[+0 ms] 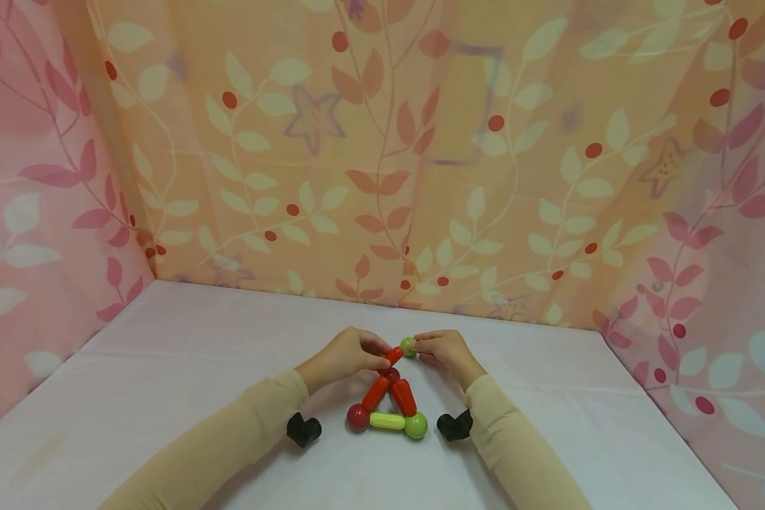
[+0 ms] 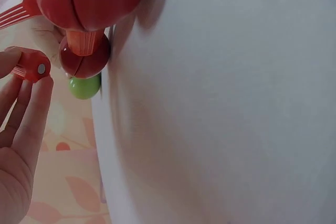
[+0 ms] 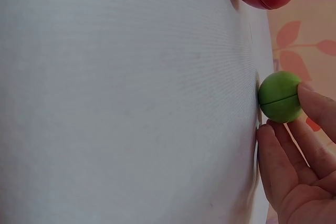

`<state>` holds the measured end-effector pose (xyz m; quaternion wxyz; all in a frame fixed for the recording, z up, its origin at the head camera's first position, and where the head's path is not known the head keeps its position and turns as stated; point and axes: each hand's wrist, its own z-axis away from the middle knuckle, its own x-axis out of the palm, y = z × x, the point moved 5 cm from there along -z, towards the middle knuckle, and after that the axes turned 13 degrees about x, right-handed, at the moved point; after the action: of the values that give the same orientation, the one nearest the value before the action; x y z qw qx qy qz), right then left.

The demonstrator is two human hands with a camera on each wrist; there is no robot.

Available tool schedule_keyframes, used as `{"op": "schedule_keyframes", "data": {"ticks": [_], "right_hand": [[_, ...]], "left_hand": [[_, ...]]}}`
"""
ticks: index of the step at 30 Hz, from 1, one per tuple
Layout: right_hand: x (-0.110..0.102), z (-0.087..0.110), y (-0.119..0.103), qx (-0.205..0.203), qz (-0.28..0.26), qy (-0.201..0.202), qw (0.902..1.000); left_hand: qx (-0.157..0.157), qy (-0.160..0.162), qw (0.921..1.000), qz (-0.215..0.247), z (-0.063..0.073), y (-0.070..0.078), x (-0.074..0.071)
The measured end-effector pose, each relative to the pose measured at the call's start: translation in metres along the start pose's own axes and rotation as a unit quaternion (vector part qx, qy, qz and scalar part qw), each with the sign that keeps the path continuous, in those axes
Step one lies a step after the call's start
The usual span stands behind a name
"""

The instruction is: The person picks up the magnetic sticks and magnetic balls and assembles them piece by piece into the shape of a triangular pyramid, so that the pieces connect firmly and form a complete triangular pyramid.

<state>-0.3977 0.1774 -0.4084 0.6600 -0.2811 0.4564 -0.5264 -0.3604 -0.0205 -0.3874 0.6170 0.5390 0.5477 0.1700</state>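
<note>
My left hand point(image 1: 349, 355) pinches a short red rod point(image 1: 394, 355) between thumb and fingers, above the far corner of a triangle. A small round metal spot shows on the rod's end face point(image 2: 41, 68). With thumb and fingertips my right hand point(image 1: 451, 350) holds a green ball point(image 3: 282, 97), low by the white surface and close to the rod's far end. The triangle has a dark red ball point(image 1: 390, 375) at its far corner and two red rods point(image 1: 375, 394) as sides. A yellow-green rod point(image 1: 387, 421) joins the near red ball point(image 1: 358, 417) and second green ball point(image 1: 416, 425).
The pieces lie on a white-covered table point(image 1: 185, 354). A leaf-patterned cloth point(image 1: 382, 177) rises behind, with pink patterned cloth point(image 1: 727, 283) at both sides. Black wrist-worn devices point(image 1: 304, 429) sit at both sleeves, left and right of the triangle.
</note>
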Motion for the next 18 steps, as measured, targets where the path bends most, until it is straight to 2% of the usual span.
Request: {"op": "schedule_keyframes", "data": {"ticks": [8, 18], "right_hand": [[0.0005, -0.001, 0.001, 0.001, -0.001, -0.001, 1.0], [0.0003, -0.0032, 0.0013, 0.0, -0.002, 0.001, 1.0]], "left_hand": [[0.024, 0.001, 0.9997, -0.001, -0.0019, 0.0012, 0.0034], [0.033, 0.009, 0.9988, 0.035, -0.0004, 0.001, 0.0059]]}}
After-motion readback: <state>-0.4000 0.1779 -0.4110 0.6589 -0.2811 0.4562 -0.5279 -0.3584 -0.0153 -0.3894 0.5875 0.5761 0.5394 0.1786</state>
